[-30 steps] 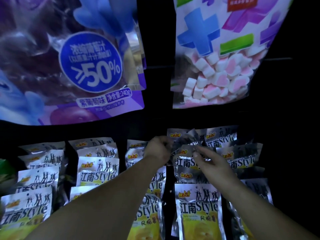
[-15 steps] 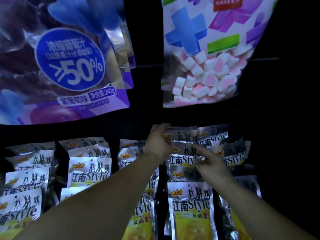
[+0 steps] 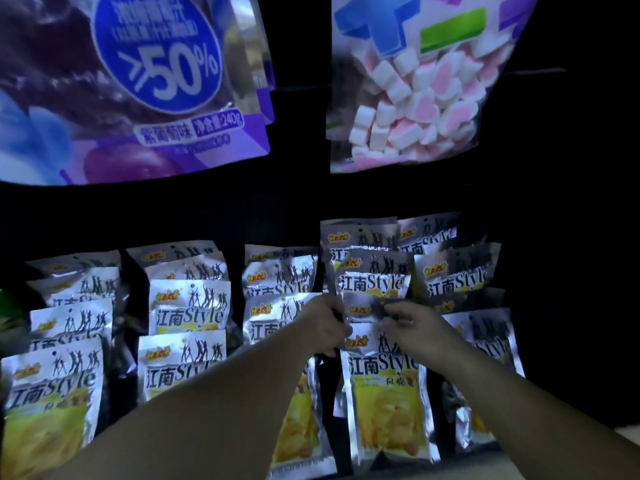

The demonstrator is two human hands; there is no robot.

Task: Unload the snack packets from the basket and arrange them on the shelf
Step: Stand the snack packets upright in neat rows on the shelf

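Below the marshmallow bag (image 3: 415,98), left hand (image 3: 323,325) and right hand (image 3: 420,329) pinch the top edge of one snack packet (image 3: 367,309) (neighbouring packets (image 3: 453,278) crowd close).

Purple grape bag (image 3: 114,109) hangs beside marshmallow bag (image 3: 419,98)

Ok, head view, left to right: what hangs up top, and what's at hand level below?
Top: large purple grape-print bag with a blue 50% circle → clear bag of pink-and-white marshmallows. Below: left hand → silver foil snack packet that both hands pinch → right hand.
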